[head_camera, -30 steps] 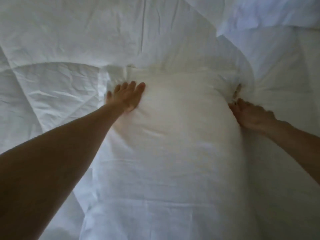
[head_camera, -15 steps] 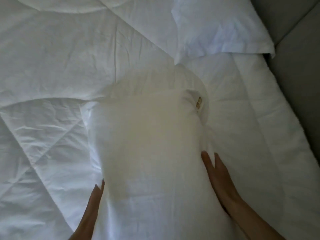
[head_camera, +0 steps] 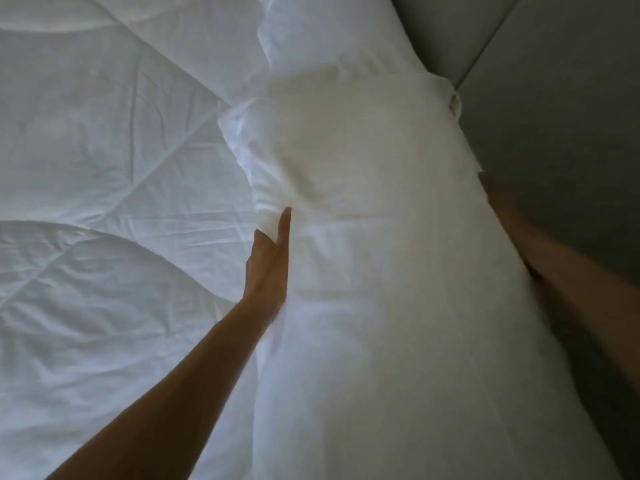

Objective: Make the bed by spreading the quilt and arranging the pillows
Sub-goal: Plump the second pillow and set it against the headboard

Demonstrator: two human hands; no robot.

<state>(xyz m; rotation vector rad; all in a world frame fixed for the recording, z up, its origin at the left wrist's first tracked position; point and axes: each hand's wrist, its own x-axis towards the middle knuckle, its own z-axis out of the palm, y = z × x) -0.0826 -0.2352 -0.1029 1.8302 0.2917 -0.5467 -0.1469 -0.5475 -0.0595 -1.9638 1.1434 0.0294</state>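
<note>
Two hands flank the near pillow [head_camera: 381,237]. Left of it the wrinkled white quilt [head_camera: 104,168] covers the bed. The left hand [head_camera: 268,263] presses its straight fingers flat against the pillow's left side. A second pillow [head_camera: 329,32] lies beyond it. The right hand [head_camera: 502,209] is blurred and half hidden behind the pillow's right edge; its grip is unclear. A grey headboard [head_camera: 554,98] stands right.

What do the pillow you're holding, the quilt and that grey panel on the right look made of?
Pillow: white woven cloth, probably cotton, matte, with soft creases; it dents under the left hand, so the filling is soft.
Quilt: similar matte white fabric, padded; stitched lines and fine wrinkles show.
Grey panel: looks like upholstery, smooth with one seam; whether fabric or leatherette is unclear.
</note>
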